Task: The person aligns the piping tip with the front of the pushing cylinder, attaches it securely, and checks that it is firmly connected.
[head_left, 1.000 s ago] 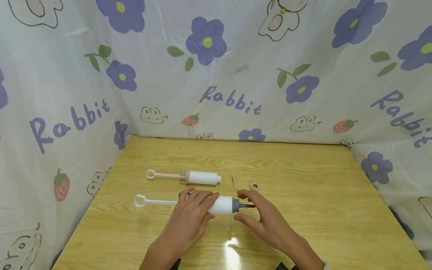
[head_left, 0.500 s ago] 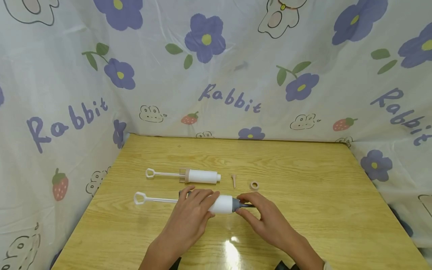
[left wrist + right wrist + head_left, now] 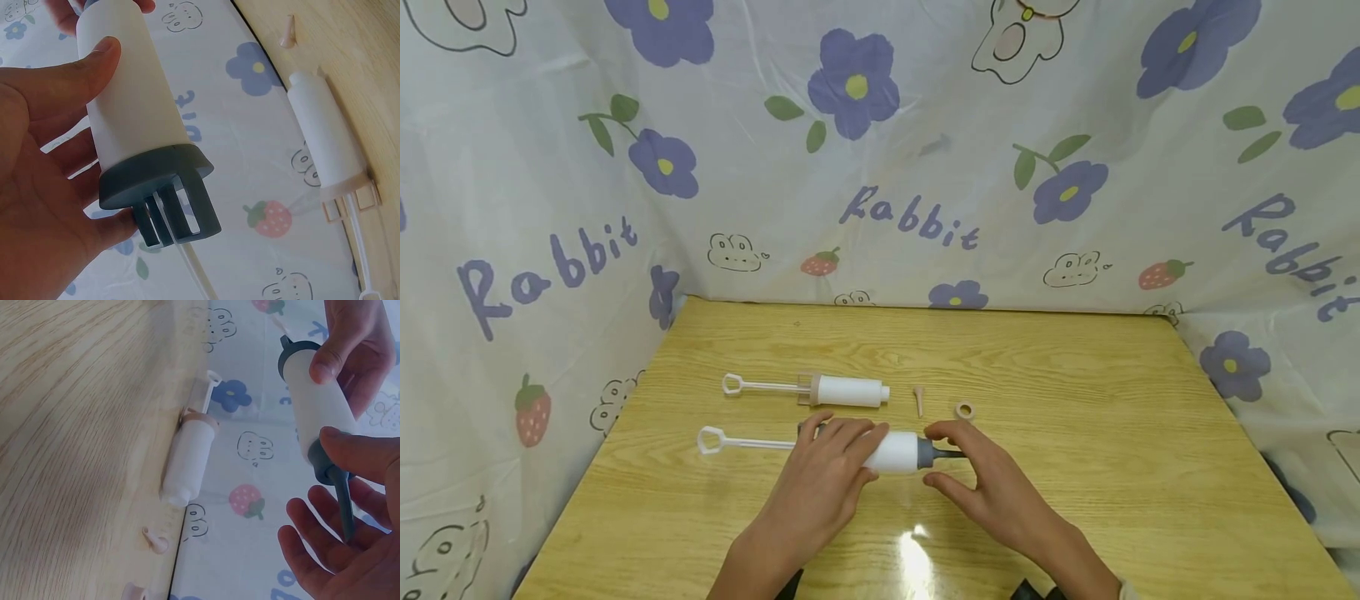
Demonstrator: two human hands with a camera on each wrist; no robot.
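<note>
Gripping a white tube point(image 3: 897, 452) on its side in the left hand point(image 3: 822, 483), with thumb across one face and fingers behind the other, over the near-middle part of the table point(image 3: 1112, 400). At the right end, capped by a dark grey collar point(image 3: 322, 464) with a dark grey nozzle point(image 3: 344, 503) in line. At the opposite end, closed by a slotted grey end piece point(image 3: 150, 175), with a thin white rod point(image 3: 756, 443) out through it to a looped handle point(image 3: 722, 441). Around the collar, from the right hand point(image 3: 992, 479), a loose curve of thumb and fingers without a grasp; apart from the collar in the head view, hard to tell about light contact in the right wrist view.

To judge by this, close to whole from handle to nozzle; impossible to tell how tight at the collar.

Just beyond, lying on the table, a second white tube point(image 3: 850, 392), with a beige end piece point(image 3: 815, 389) fitted but bare at the narrow tip. Past that tip, loose and separate, a small beige cone point(image 3: 919, 398), then a beige ring point(image 3: 965, 417). Judged unfinished there: back end together, front pieces off, untouched by either of the hands. Behind everything, a patterned cloth point(image 3: 940, 167).
</note>
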